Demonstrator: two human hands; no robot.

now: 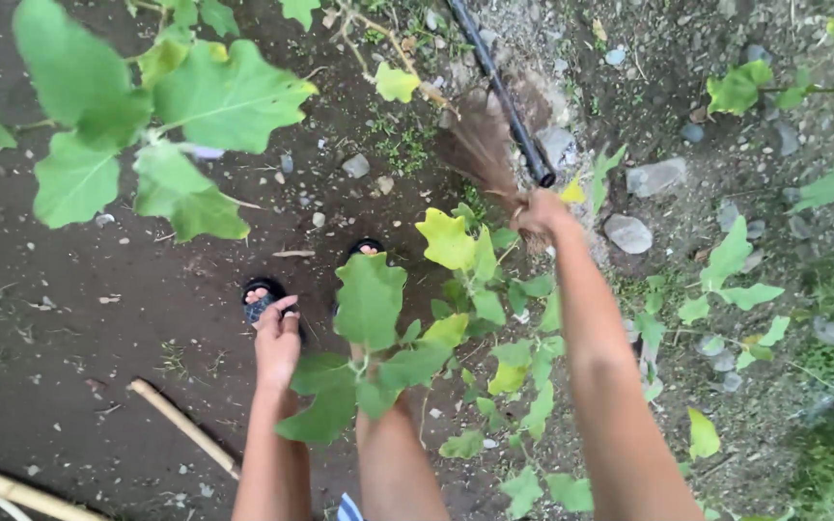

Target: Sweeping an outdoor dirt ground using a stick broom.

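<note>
- Right hand: fingers curled tight round the bound neck of a small broom; the brown bristles fan out from the fist toward 11 o'clock and blur at their tips
- Broom: it lies in the upper middle of the view, just beside a black pipe that runs from 12 o'clock down to an open end at about 1 o'clock of the fist; whether the bristles touch the pipe cannot be told
- Left hand: fingers held together and loosely bent, nothing between them; the hand hangs over dark soil, its fingertips overlapping the left of two feet in dark sandals at 12 o'clock of the hand
- Between the two forearms: a leafy plant with broad lobed green and yellowing leaves, covering part of one bare leg
- At 10 o'clock of the view: a second cluster of large leaves, close to the camera
- At 2 to 3 o'clock of the right hand: grey stones on gravelly ground
- At 7 o'clock of the left hand: a pale bamboo stick lying aslant on the soil, with a thicker pole near the lower left corner
</note>
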